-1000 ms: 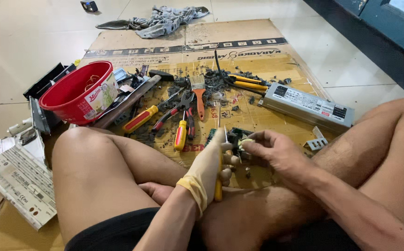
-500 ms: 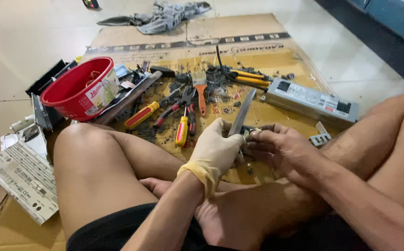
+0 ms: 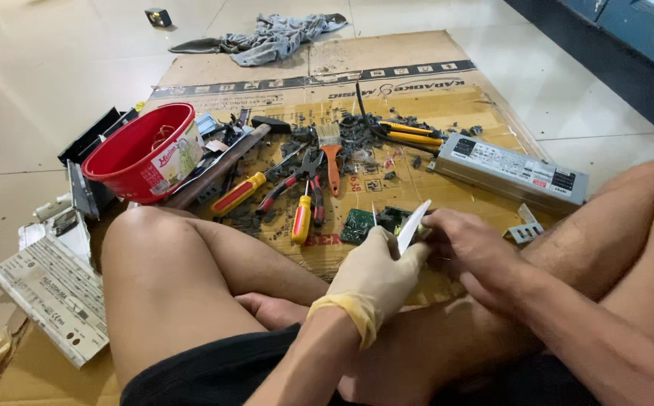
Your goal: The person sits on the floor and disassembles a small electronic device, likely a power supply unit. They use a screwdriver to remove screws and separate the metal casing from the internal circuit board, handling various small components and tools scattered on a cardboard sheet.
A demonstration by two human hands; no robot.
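We are gripping a blade (image 3: 412,226) in our gloved left hand (image 3: 376,277), fist closed on it, over the board (image 3: 368,222) on the cardboard (image 3: 447,98). Our bare right hand (image 3: 468,252), fingers curled, is pinching something hidden beside the edge; a slip risks cutting it.

You have before you:
- one red bucket (image 3: 145,154)
- one rag (image 3: 267,37)
- one brush (image 3: 330,154)
- one long grey metal box (image 3: 511,169)
- two screwdrivers with red-and-yellow handles (image 3: 238,194) (image 3: 301,219)
- one pair of red-handled pliers (image 3: 297,184)
- one pair of yellow-handled cutters (image 3: 409,134)
- one green circuit board (image 3: 358,224)
- one small metal bracket (image 3: 525,229)
- one cardboard sheet (image 3: 417,68)
- one gloved hand (image 3: 376,274), your left
- one bare hand (image 3: 470,252), your right
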